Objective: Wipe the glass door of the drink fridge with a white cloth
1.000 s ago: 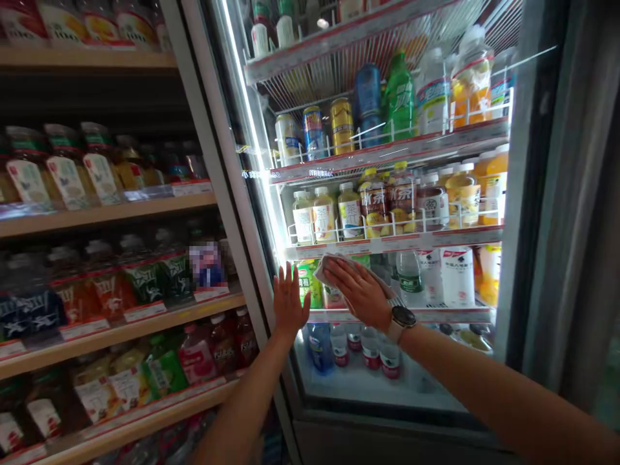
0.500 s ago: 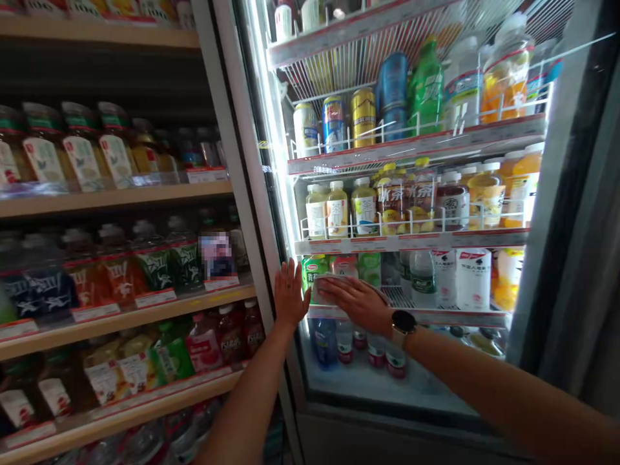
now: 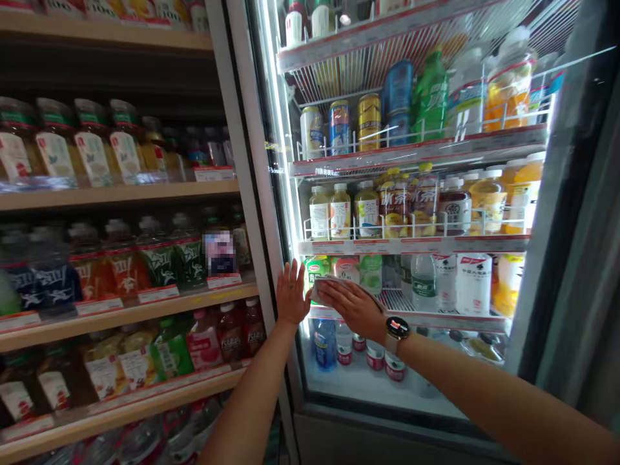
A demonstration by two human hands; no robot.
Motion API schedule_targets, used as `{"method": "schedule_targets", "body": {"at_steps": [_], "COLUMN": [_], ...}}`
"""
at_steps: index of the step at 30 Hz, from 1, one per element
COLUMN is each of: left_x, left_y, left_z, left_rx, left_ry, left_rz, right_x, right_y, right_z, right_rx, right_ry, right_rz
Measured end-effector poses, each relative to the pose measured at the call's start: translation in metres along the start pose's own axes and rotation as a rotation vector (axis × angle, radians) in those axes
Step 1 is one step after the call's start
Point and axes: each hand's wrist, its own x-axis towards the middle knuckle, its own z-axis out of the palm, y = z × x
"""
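My left hand [image 3: 292, 298] lies flat with fingers spread on the left frame edge of the fridge's glass door [image 3: 349, 391]. Just right of it, my right hand [image 3: 357, 313] presses a pale folded cloth [image 3: 318, 292] against the glass. The cloth sticks out past the fingertips and along the top of the hand. A dark round smartwatch [image 3: 398, 327] is on the right wrist. Behind the glass, near the cloth, stand a green-labelled drink [image 3: 317, 265] and a light green bottle [image 3: 371, 274], both partly covered by the hand.
Lit fridge shelves [image 3: 416, 245] hold cans and bottles behind the glass. A dark door edge [image 3: 564, 258] runs down the right. On the left, wooden shelves [image 3: 121, 195] carry rows of bottled drinks and price tags. A grey post [image 3: 242, 129] separates shelves and fridge.
The camera view has shifted slightly, so the upper shelves sit a little farther right. My right wrist is slightly farther left, the cloth still on the glass. My left hand stays on the door edge.
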Motion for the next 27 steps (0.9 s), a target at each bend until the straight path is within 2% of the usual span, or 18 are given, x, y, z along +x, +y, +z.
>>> {"method": "schedule_targets", "body": {"at_steps": [3, 5, 8, 13, 15, 18, 21, 24, 27], "left_x": [0.000, 0.001, 0.001, 0.000, -0.001, -0.001, 0.008, 0.019, 0.007], "left_y": [0.000, 0.000, 0.001, 0.001, 0.001, 0.004, 0.008, 0.005, -0.008], "left_z": [-0.001, -0.001, -0.001, 0.000, 0.000, -0.004, -0.019, -0.049, -0.089], "left_rx": [-0.012, -0.017, -0.012, -0.003, -0.011, -0.027, -0.064, -0.144, -0.216], "left_ry": [-0.008, -0.003, 0.027, 0.040, 0.021, -0.002, -0.051, -0.125, -0.056], "left_rz": [-0.002, 0.002, 0.010, 0.008, -0.005, -0.004, -0.003, -0.031, -0.218], "right_x": [-0.019, -0.019, 0.000, 0.042, 0.045, 0.029, 0.005, -0.014, -0.022], "right_y": [-0.007, -0.003, 0.012, 0.038, 0.039, 0.032, 0.020, 0.012, 0.008], "right_z": [0.008, 0.006, -0.010, -0.041, -0.042, -0.030, -0.014, -0.003, 0.001], "right_rx": [0.011, -0.004, -0.039, -0.073, -0.073, -0.045, -0.023, -0.023, -0.027], "right_ry": [-0.023, -0.008, 0.017, 0.020, 0.023, 0.015, 0.029, 0.057, 0.051], "right_rz": [-0.061, -0.096, -0.085, 0.084, 0.113, 0.057, -0.014, -0.038, -0.038]}}
